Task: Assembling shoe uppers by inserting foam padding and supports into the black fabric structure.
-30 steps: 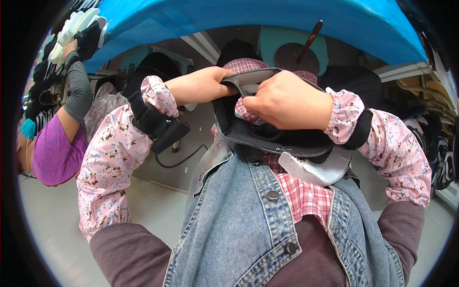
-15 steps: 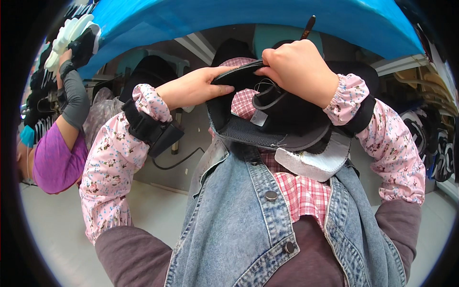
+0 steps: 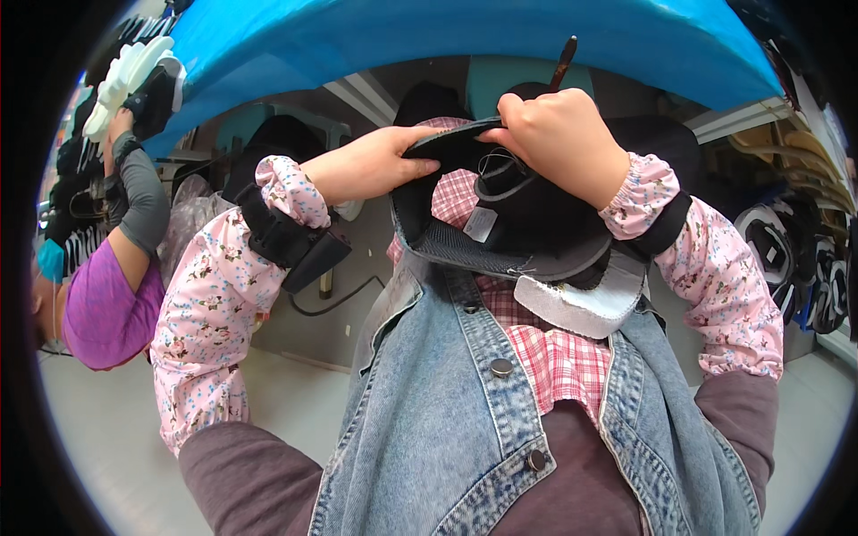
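A black shoe upper hangs opened out in front of my chest, with dark mesh along its near edge and a small white label inside. A stiff whitish piece curves out from its near right side. My left hand pinches the upper's far left edge, thumb inside and fingers behind. Farther right, my right hand is closed on the same edge. A thin loop of thread shows below its fingers. Above the knuckles a slim dark brown handle sticks up; its lower end is hidden.
A blue-covered surface spans the far side. At the left a person in a purple top holds up black and white pieces. Black and white shoe parts and tan curved pieces sit on the right. A dark cable hangs nearby.
Both hands keep their hold on the upper's edge. The right hand and the brown handle have shifted slightly left, and the view has moved a little.
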A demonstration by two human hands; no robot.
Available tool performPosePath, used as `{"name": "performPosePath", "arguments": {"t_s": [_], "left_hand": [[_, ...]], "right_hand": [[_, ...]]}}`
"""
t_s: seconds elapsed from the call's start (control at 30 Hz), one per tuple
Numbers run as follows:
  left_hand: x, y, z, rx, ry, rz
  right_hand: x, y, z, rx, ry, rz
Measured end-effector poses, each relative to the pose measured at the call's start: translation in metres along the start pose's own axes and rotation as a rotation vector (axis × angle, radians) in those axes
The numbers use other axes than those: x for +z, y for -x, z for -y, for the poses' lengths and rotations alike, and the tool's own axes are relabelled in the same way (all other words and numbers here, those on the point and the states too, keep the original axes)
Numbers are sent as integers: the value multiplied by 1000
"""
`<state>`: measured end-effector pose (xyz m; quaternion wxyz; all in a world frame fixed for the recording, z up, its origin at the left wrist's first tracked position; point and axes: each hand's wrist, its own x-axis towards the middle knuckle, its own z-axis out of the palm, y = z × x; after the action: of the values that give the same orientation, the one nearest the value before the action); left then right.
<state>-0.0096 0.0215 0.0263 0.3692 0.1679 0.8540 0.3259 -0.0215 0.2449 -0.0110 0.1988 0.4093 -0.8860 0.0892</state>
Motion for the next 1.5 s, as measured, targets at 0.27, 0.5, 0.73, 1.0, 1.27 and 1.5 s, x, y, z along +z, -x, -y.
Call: {"name": "performPosePath", "arguments": {"t_s": [0.27,0.5,0.73,1.0,1.27,1.5], "left_hand": [[-3,-5,-7,-2,46,49],[-24,-15,-37,351,-589,-205],[-34,-26,-50,355,-829,-377],[10,-36,-18,298,-801,-362],[22,-35,-1,304,-823,-358],[11,-11,-36,305,-647,-223]], "right_hand": [[8,-7,-20,-119,-159,-9],[-20,-32,-5,-285,-102,-13],[-49,-46,-12,-282,142,-60],[-26,-24,-1,-319,20,58],[-11,-19,5,-347,-26,67],[-23,-16,0,-359,-16,20]]}}
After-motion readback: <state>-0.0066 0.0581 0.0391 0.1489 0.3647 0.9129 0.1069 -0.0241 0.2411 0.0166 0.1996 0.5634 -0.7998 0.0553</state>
